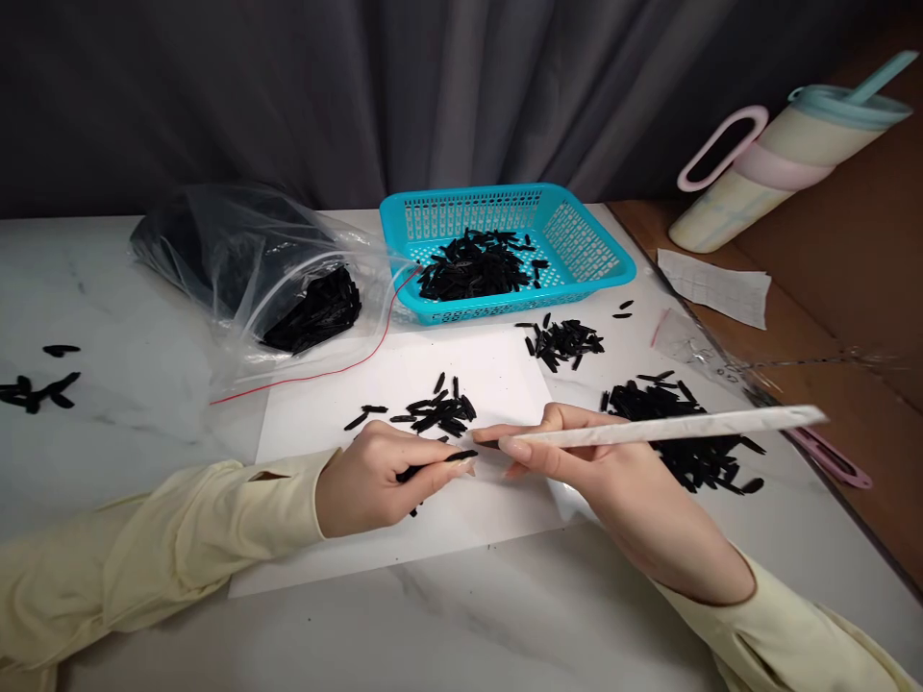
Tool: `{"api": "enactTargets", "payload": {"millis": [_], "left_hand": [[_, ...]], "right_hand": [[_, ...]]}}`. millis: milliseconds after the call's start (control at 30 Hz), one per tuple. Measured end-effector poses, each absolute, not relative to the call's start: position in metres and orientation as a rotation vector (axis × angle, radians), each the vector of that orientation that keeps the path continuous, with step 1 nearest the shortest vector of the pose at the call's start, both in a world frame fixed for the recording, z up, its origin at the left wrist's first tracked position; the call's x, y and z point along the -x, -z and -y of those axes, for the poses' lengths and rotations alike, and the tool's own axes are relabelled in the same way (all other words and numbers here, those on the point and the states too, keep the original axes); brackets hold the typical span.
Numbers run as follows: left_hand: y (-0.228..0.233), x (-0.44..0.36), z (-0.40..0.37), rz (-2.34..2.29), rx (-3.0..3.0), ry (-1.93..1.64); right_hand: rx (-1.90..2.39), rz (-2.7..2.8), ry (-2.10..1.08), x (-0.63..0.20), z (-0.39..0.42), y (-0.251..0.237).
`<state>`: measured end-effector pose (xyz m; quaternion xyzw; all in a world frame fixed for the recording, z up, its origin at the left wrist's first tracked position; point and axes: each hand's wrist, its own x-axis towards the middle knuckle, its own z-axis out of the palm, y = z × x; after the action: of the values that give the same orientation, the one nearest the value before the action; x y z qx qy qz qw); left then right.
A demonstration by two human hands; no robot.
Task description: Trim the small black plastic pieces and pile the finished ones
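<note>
Head view: the left grip (379, 483) pinches a black piece (462, 455), long axis pointing right, toward the pale tool (685, 427) the right grip (602, 471) grasps.

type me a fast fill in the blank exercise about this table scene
1. The slim white tool is held in the person's ____ hand.
2. The small pieces pinched in the left hand are coloured ____.
3. A ____ line runs along the edge of the clear plastic bag.
4. The tumbler has a teal ____ sticking out of its lid.

Missing words: right; black; red; straw.
</note>
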<state>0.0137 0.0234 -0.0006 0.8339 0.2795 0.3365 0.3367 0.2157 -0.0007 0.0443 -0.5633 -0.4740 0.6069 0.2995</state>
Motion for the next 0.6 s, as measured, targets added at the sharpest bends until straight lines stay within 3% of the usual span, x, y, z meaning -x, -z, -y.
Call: {"api": "enactTargets", "payload": {"millis": [600], "left_hand": [[0.001,-0.0143,-0.0233,-0.691,-2.169,-0.85]], "right_hand": [[1.427,1.217,-1.729,-0.2207,0.0003,-0.0403]]}}
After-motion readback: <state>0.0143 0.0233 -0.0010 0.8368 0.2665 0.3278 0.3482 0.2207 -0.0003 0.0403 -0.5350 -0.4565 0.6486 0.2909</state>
